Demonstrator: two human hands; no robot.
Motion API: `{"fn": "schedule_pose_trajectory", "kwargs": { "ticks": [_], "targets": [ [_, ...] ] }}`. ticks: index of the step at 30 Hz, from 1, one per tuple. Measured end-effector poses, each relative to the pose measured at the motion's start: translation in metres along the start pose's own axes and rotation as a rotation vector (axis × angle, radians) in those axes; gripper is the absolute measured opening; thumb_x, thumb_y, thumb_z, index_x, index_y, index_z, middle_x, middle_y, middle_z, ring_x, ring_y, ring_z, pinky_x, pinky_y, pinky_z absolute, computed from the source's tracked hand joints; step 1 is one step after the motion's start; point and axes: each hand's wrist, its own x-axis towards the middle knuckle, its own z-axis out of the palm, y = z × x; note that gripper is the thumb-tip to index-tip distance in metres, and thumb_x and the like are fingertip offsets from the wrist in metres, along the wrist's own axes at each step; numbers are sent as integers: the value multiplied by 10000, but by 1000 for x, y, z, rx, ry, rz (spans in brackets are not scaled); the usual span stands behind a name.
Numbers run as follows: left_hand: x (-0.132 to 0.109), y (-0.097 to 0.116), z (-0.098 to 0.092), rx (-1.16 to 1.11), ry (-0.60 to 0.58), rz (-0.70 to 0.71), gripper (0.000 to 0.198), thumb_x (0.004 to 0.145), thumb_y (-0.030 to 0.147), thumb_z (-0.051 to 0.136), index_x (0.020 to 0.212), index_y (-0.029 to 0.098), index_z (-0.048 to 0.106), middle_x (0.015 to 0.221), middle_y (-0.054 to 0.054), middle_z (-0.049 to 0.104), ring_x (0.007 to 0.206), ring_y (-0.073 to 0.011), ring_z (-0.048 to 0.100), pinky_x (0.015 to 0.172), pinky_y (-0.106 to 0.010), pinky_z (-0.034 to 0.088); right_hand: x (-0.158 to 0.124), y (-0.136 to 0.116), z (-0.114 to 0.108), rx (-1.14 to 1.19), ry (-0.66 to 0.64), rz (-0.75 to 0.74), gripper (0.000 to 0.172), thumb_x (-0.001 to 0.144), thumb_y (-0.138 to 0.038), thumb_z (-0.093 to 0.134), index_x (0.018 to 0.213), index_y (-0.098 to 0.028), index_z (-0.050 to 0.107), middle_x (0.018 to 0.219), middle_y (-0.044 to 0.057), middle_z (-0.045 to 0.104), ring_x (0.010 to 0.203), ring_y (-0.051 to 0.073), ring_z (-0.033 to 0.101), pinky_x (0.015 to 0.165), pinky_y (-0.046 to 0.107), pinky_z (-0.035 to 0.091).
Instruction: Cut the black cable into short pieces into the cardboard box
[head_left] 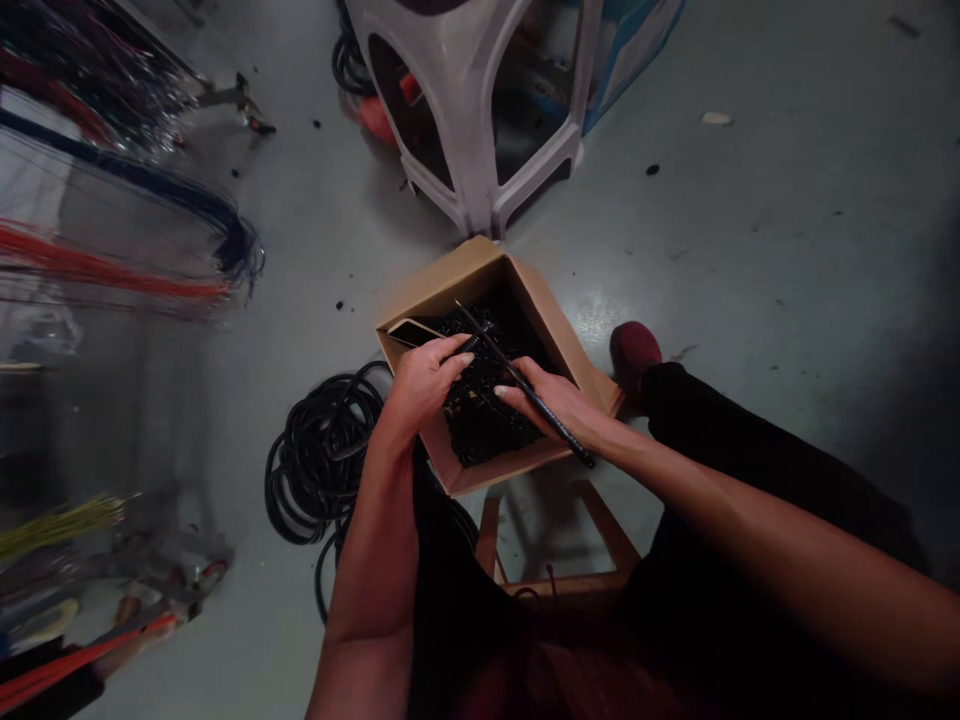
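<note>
A cardboard box [551, 330] stands open on the floor between my legs, filled with many small black parts [487, 420]. Over its left side, my left hand [427, 378] is closed in a pinch on a small dark ribbed piece [472, 343], whose kind I cannot make out. My right hand [551, 398] grips a long, thin black pointed tool [517, 375]. The tool's tip reaches up and left past the ribbed piece, and its rear end sticks out below my wrist. A dark flat strip with a pale edge [412, 332] leans in the box's left corner.
A light plastic stool [469, 110] stands just beyond the box. Coiled black cable [322, 450] lies to the left. Bundles of red wires [112, 265] and blue wires [165, 185] hang at far left. Wooden stool legs [611, 530] show below the box.
</note>
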Motion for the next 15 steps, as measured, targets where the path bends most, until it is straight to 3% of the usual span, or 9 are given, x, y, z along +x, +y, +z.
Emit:
{"fn": "schedule_pose_trajectory", "kwargs": {
  "ticks": [9,15],
  "targets": [
    [0,5,0,-57,-22,-66,384,869,335,456,1155,145,628,884,-56,711,655,-123,613,639,-243,503,3,4,2,-65,23,-24,223,843,-371,440,1006,-227,487,732,17,600,621,185,526,560,267,316],
    [2,3,1,-35,-41,-79,420,870,343,451,1194,129,610,844,-57,702,651,-128,606,621,-241,485,2,4,2,-85,25,-33,204,833,-358,421,977,-224,475,665,9,561,564,170,477,534,261,288]
  ]
}}
